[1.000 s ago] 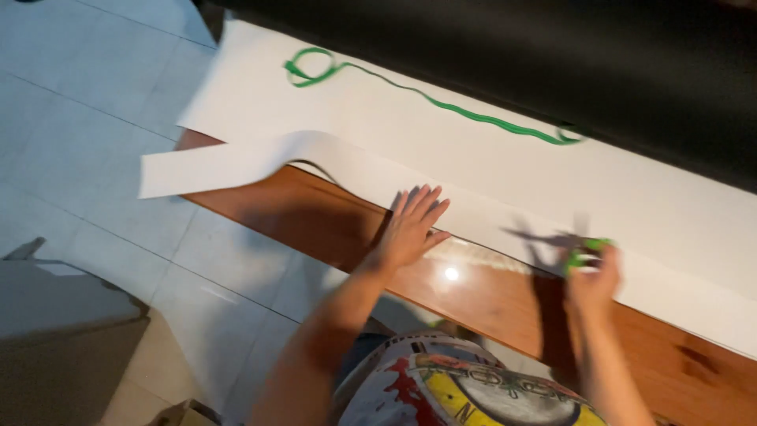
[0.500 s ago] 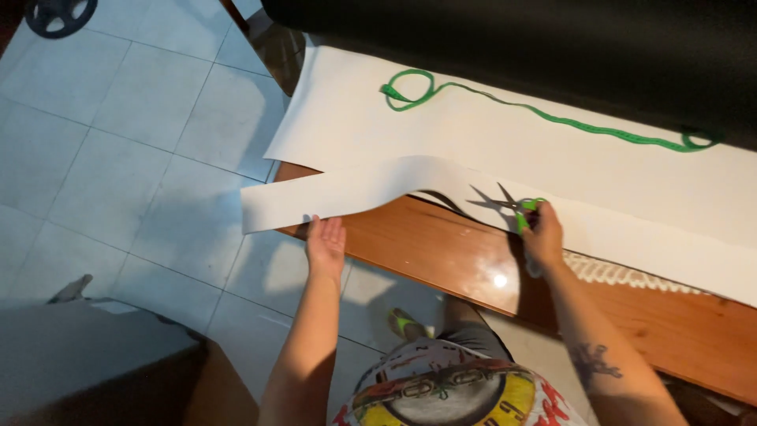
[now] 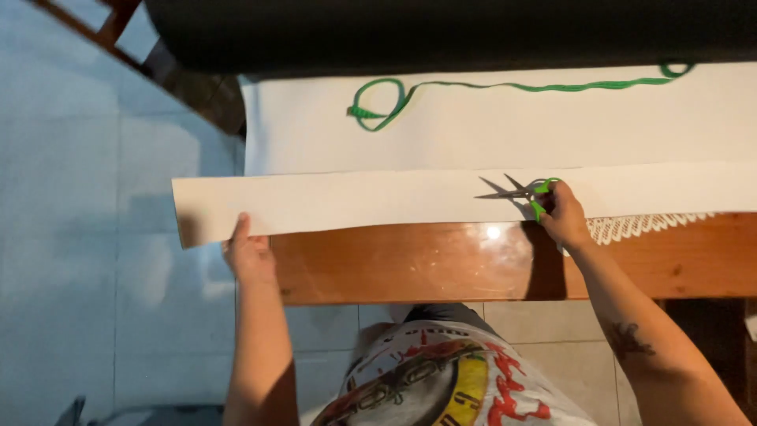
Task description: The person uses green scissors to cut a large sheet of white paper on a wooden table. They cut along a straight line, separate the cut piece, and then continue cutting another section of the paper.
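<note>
A long white paper strip (image 3: 355, 201) lies along the near side of a wider white sheet (image 3: 489, 130) on the wooden table (image 3: 410, 264). My left hand (image 3: 248, 254) pinches the strip's lower edge near its left end, which hangs past the table's corner. My right hand (image 3: 561, 217) grips green-handled scissors (image 3: 520, 191), blades spread and pointing left over the strip. A green cord (image 3: 505, 87) with a loop at its left end lies across the wide sheet.
A black roll or dark surface (image 3: 441, 31) runs along the far side of the sheet. White lace trim (image 3: 643, 227) shows under the paper at the right. Pale floor tiles (image 3: 95, 237) lie to the left, with wooden furniture legs (image 3: 118, 24) at top left.
My left hand went from flat on the paper to gripping the strip's left end. The strip has been pulled straight and level. The scissors now lie along the strip, pointing left.
</note>
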